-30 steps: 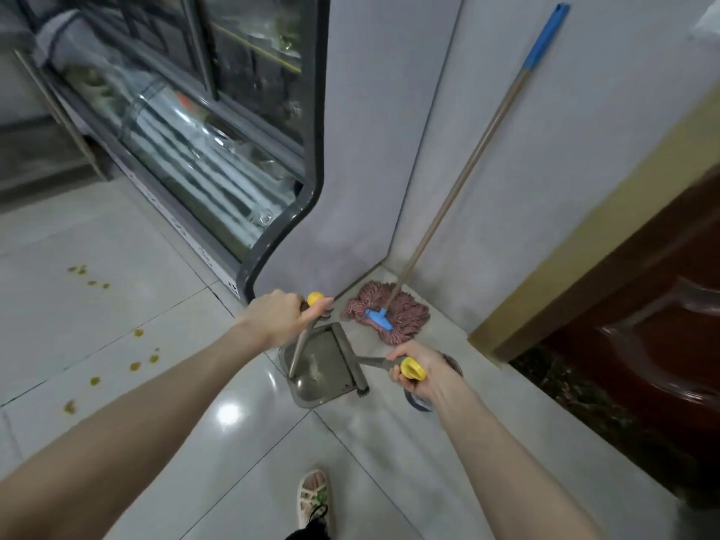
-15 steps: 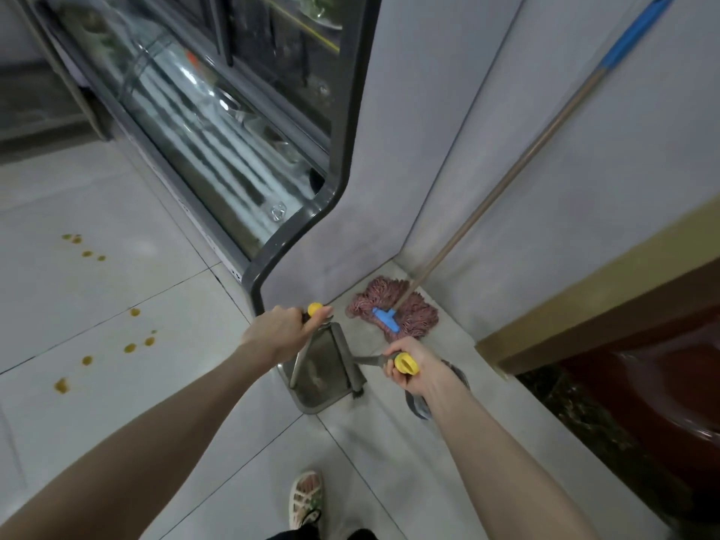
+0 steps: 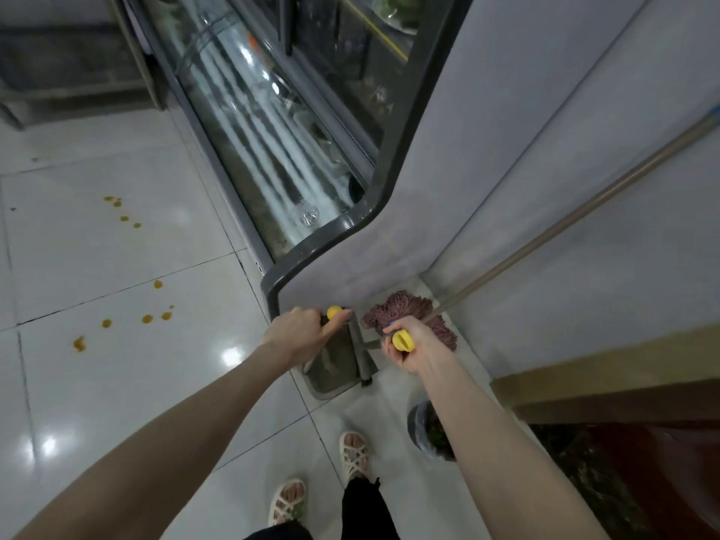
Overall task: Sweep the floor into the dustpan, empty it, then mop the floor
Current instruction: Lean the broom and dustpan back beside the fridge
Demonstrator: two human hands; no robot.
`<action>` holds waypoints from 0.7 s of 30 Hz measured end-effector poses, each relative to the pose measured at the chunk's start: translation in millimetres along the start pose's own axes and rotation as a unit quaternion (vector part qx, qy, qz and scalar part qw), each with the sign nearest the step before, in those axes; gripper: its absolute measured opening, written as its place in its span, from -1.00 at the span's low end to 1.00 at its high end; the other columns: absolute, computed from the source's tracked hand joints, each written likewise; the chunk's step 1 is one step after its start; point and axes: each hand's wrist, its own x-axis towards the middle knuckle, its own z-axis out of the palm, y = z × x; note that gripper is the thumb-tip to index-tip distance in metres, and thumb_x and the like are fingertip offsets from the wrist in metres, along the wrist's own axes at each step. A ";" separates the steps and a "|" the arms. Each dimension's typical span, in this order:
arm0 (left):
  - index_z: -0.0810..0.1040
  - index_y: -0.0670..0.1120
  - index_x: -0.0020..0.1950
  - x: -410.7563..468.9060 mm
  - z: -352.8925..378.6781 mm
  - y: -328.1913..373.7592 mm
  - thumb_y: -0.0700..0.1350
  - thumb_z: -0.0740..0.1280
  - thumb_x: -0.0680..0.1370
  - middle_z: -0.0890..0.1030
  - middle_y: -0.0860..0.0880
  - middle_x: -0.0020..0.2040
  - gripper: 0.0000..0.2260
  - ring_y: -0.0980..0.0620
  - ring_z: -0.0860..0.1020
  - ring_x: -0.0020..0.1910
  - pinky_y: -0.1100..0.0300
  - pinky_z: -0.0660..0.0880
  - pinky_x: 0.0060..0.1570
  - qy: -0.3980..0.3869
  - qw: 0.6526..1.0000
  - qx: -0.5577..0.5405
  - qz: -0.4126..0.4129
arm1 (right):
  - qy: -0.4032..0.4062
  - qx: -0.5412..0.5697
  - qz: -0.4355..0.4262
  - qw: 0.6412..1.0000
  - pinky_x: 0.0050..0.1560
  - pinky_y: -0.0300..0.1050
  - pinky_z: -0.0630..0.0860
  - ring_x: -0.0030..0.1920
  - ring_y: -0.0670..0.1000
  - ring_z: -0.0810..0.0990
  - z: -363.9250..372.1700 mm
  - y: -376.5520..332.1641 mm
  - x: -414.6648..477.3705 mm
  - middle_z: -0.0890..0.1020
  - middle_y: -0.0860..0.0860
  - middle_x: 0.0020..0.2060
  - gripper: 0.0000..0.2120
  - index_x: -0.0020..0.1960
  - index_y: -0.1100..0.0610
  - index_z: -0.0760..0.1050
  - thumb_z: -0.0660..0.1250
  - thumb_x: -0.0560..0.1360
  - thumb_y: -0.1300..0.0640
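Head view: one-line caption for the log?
Left hand holds the dustpan, right hand the broom, both by yellow-capped handles, beside the mop.

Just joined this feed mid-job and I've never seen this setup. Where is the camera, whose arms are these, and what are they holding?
There is no machine here: one wide-angle camera sits on a person's head and looks down at their own bare arms. The left hand grips the yellow-capped handle of a grey dustpan standing on the tiled floor. The right hand grips the yellow-capped handle of a broom, whose head lies along the dustpan's right edge. Behind them a reddish mop leans in the corner. A bag-lined bin stands by the right forearm, and orange spots mark the tiles on the left, beside a glass display case.
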 end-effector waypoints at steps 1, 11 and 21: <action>0.53 -0.17 -0.20 5.6 1.9 1.7 0.46 -0.20 0.40 0.56 -0.09 -0.33 -0.20 -0.05 0.55 -0.36 0.10 0.49 -0.32 -0.002 1.000 0.002 -0.003 | -0.003 0.001 0.000 1.000 -0.71 -0.33 0.35 -0.71 -0.05 0.41 0.3 -6.1 6.2 0.33 0.10 -0.37 -0.76 -0.31 0.19 0.27 0.17 0.51 0.36; 0.48 -0.08 -0.22 48.3 13.6 25.8 0.38 -0.06 0.53 0.53 -0.02 -0.32 -0.40 0.07 0.51 -0.36 0.24 0.43 -0.35 -0.017 0.999 -0.006 -0.050 | -0.016 0.004 0.045 0.999 -0.65 -0.28 0.43 -0.55 0.01 0.51 -1.1 -45.4 77.1 0.38 0.12 -0.26 -0.89 -0.22 0.24 0.33 0.20 0.47 0.34; 0.57 -0.09 -0.17 77.0 20.8 29.1 0.52 -0.21 0.37 0.58 -0.05 -0.26 -0.17 -0.01 0.56 -0.26 0.06 0.52 -0.20 -0.004 0.999 -0.013 -0.043 | -0.056 -0.025 0.070 0.996 -0.66 -0.29 0.43 -0.59 0.01 0.49 5.9 -90.3 85.3 0.39 0.12 -0.29 -0.85 -0.23 0.24 0.34 0.15 0.52 0.34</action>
